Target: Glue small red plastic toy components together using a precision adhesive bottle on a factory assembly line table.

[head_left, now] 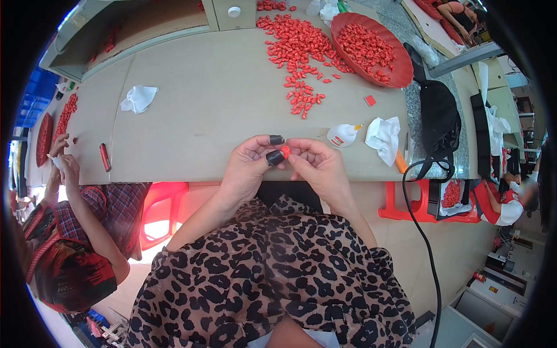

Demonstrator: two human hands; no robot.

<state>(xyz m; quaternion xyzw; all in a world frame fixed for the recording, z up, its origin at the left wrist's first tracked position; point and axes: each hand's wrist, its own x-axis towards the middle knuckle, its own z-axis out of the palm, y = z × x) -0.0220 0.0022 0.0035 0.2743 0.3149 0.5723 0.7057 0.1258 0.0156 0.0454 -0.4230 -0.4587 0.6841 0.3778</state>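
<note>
Near the table's front edge, my two hands meet over a small glossy red piece. My left hand, with black coverings on its thumb and index fingertip, pinches the piece from the left. From the other side, my right hand closes thumb and fingers on it. The fingers partly hide the piece, so its full shape is not visible. Ahead lies a wide spread of similar red pieces. A white squeeze bottle with a yellowish tip lies just beyond my right hand.
A red bowl holds many such pieces. Crumpled white tissues, a small red block, an orange-handled tool and a black bag with a cable lie around. A co-worker sits at left beside a red pen-like tool.
</note>
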